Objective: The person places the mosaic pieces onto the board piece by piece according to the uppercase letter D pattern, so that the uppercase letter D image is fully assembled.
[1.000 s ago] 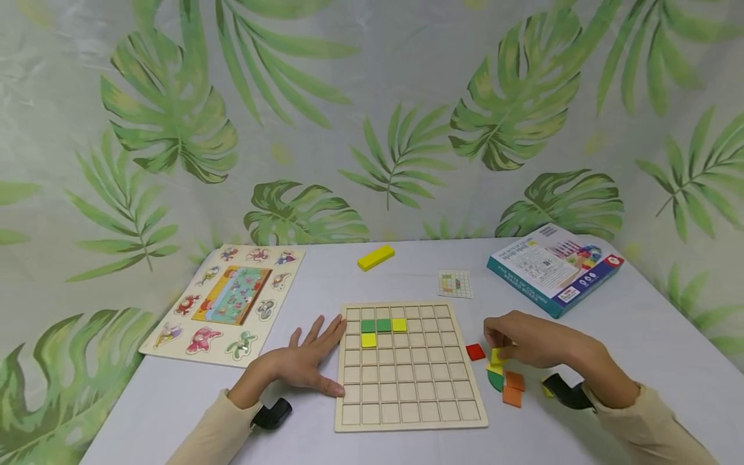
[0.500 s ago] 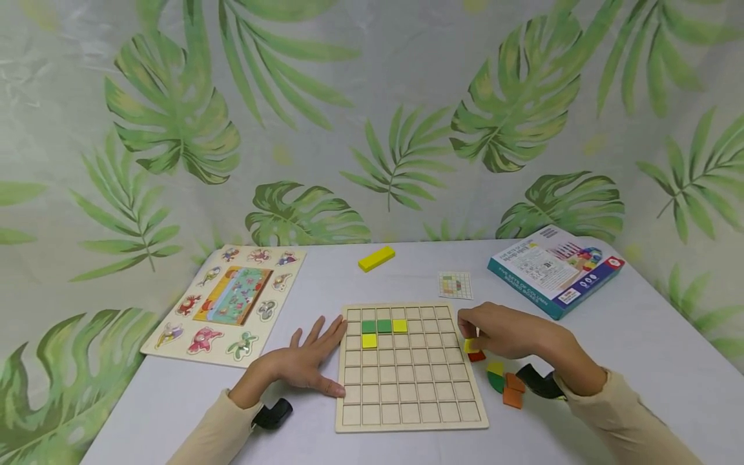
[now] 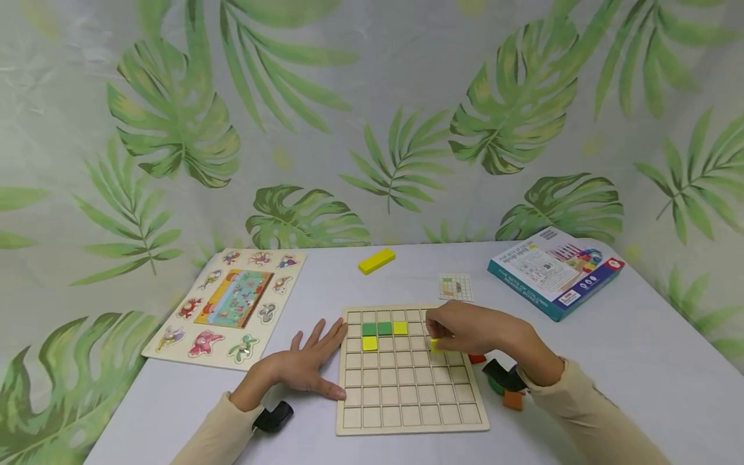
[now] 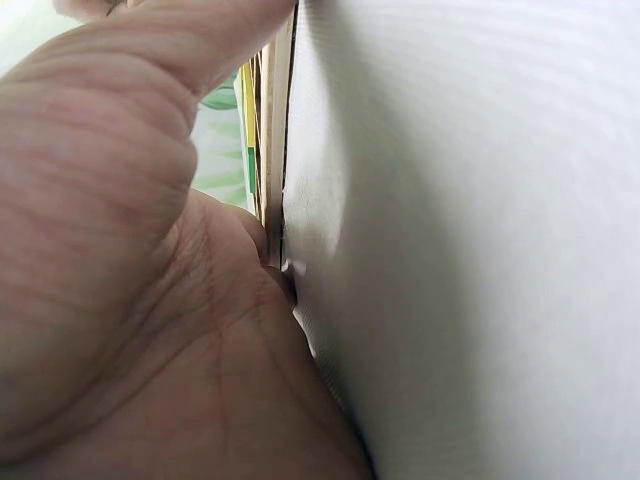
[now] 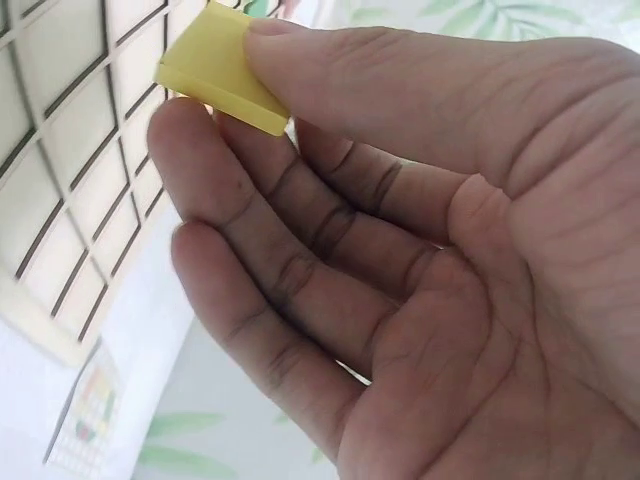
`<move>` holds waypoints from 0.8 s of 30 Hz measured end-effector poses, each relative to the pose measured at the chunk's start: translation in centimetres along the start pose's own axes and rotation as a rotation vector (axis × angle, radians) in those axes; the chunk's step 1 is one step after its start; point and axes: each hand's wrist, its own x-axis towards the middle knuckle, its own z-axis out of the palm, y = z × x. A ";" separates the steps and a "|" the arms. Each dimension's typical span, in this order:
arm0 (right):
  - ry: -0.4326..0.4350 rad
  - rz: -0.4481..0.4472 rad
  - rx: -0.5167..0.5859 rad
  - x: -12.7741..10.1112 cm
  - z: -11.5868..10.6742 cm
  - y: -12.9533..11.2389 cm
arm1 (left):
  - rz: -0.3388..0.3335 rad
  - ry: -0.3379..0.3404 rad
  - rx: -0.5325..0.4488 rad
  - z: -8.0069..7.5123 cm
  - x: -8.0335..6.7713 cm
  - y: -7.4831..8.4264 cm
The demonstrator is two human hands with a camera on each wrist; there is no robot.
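My right hand (image 3: pixel 478 329) is above the right part of a wooden grid board (image 3: pixel 410 416) in the head view. Between thumb and fingertips it pinches a yellow square tile (image 5: pixel 218 62), large in the right wrist view. Spread beside the board's left edge, my left hand (image 3: pixel 303 368) touches it with fingertips and thumb. Two green tiles (image 3: pixel 384 329) and a yellow tile (image 3: pixel 400 328) sit in one row near the board's top. Another yellow tile (image 3: pixel 369 343) lies just below the left green one.
Right of the board lie an orange tile (image 3: pixel 513 400), a red tile (image 3: pixel 477 358) and a green piece (image 3: pixel 496 384), partly hidden by my right arm. Behind are a pattern card (image 3: pixel 456 287), a yellow block (image 3: pixel 376 261) and a box (image 3: pixel 555 271). A picture puzzle (image 3: pixel 227 303) lies left.
My right hand has moved left from the loose pieces beside the board to over the grid, carrying the yellow tile. My left hand has stayed at the board's edge.
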 end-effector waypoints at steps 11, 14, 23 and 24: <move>-0.002 -0.081 0.012 2.9 0.3 -1.7 | 0.001 0.004 0.004 0.0 0.1 0.0; -0.005 -0.112 0.000 3.7 0.3 -2.3 | 0.001 0.004 0.002 0.0 0.0 0.1; 0.089 -0.158 -0.010 6.4 1.9 -3.6 | 0.002 -0.001 0.015 -0.1 0.0 -0.1; 0.099 -0.147 -0.002 6.6 2.2 -3.7 | 0.005 -0.001 0.015 -0.1 0.0 -0.1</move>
